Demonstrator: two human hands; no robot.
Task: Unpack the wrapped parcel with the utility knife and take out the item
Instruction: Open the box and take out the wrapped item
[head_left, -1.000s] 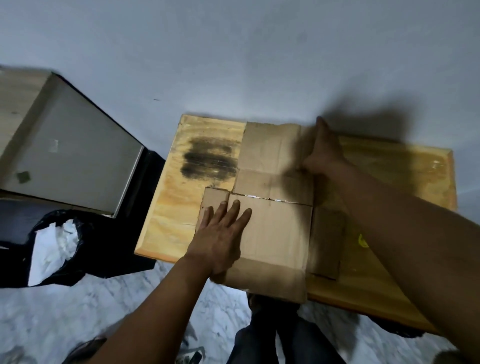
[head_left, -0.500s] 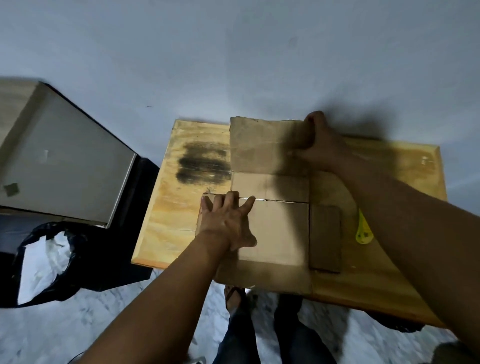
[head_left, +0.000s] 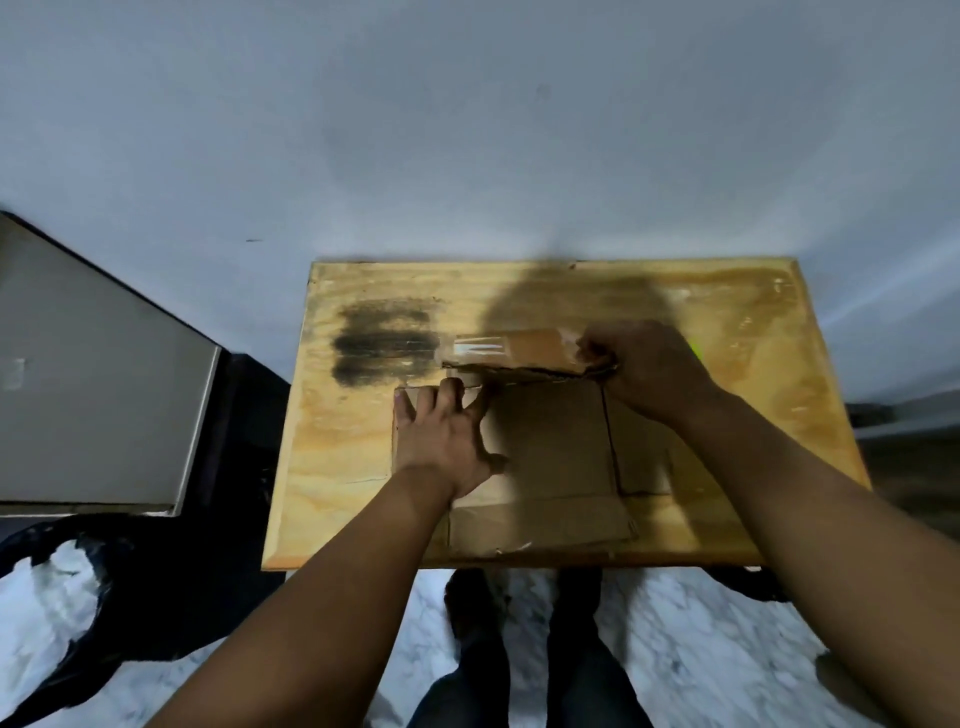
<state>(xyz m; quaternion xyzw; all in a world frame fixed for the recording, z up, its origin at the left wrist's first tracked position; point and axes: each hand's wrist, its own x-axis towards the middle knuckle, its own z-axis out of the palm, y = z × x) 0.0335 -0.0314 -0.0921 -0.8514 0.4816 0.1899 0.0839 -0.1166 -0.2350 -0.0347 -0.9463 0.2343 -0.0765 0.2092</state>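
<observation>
Head view, flattened brown cardboard parcel (head_left: 550, 447), far flap gripped, near panel pressed

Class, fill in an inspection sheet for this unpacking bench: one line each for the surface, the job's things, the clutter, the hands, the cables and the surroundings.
Surface: wooden table, with a dark smudge at its far left.
Job's things: flat cardboard parcel, far flap folded up; a yellow-green sliver shows behind the right hand, too hidden to name.
Clutter: nothing seen.
Hands: left hand presses flat on the parcel; right hand grips the flap's right end.
Cables: nothing seen.
Surroundings: pale wall, marble floor, black bag and grey board at left.
</observation>
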